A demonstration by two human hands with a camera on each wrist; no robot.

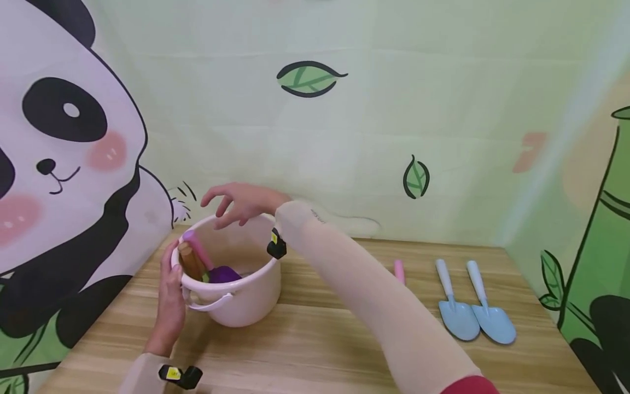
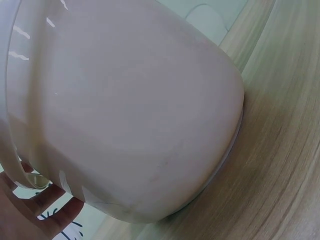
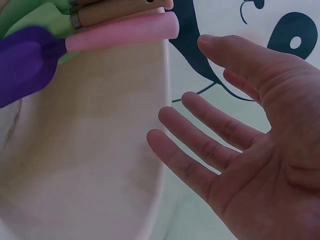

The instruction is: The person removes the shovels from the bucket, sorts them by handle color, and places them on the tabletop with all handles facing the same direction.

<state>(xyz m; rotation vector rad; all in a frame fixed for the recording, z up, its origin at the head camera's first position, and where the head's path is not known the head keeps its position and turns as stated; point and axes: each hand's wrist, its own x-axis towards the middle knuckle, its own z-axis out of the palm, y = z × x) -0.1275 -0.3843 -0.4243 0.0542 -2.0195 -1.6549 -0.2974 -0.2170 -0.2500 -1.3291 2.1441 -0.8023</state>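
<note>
A white bucket (image 1: 241, 303) with a side handle stands on the wooden table. Inside it, a toy shovel with a purple blade (image 3: 27, 65) and pink handle (image 3: 122, 32) leans on the wall beside green tools with wooden handles (image 3: 117, 12). My left hand (image 1: 171, 295) rests against the bucket's left outer side near the rim, its fingers (image 2: 62, 215) reaching along the wall by the handle. Over the bucket's far rim hovers my right hand (image 1: 243, 201), fingers spread and nothing in them. Its palm faces the bucket in the right wrist view.
Two light blue shovels (image 1: 459, 320) lie side by side on the right of the table (image 1: 315, 350). A pink handle (image 1: 399, 271) shows behind my right forearm, the rest of it hidden. A printed cloth backdrop (image 1: 374, 120) with a panda rises behind the table.
</note>
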